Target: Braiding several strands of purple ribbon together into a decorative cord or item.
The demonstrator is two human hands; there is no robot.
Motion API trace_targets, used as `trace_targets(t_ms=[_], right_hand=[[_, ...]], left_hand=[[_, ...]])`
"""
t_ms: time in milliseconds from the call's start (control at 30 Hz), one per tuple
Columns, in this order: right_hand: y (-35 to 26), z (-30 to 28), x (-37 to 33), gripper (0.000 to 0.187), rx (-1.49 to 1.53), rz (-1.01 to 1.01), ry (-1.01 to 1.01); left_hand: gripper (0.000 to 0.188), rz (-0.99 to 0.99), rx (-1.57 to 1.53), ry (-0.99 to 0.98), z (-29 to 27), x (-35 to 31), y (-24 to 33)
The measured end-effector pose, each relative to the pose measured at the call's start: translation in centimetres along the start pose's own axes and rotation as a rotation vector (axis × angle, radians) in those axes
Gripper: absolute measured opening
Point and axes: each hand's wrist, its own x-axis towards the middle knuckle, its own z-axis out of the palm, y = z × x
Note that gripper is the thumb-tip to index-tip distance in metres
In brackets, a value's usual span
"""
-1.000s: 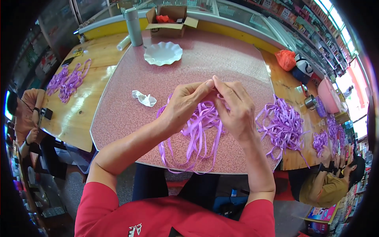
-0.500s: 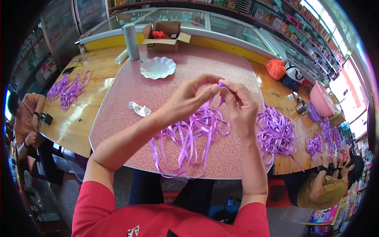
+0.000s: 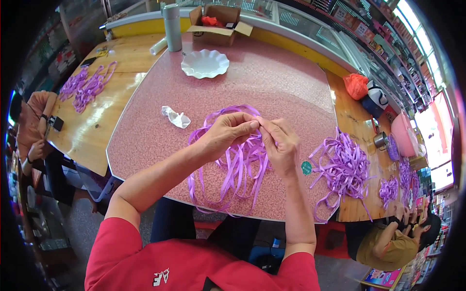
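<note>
Left hand and right hand are meeting at the fingertips, on the near side of the scalloped white dish. Both are pinching, apparently on purple ribbon (the fingers are hiding the gripped part). The step in hand is looking like fine fingertip work; the next move is probably calling for steady pinches and slack. The ribbon's loops are lying on the dish's near side, longer strands running away from it, with no single long axis.
</note>
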Motion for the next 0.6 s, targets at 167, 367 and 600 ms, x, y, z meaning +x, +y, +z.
trace_targets(t_ms=[167,367,600], right_hand=[[0.9,1.8,-0.8,0.027,0.046,-0.071,-0.003],[1.3,2.9,-1.8,0.032,0.096,-0.011,-0.079],[1.2,3.8,-2.9,0.014,0.252,0.214,-0.005]], left_hand=[[0.015,0.013,-0.049,0.029,-1.5,-0.4,-1.7],[0.015,0.004,-0.072,0.042,-2.6,-1.1,-3.2],[0.016,0.0,-0.102,0.018,-2.9,-1.2,-3.5]])
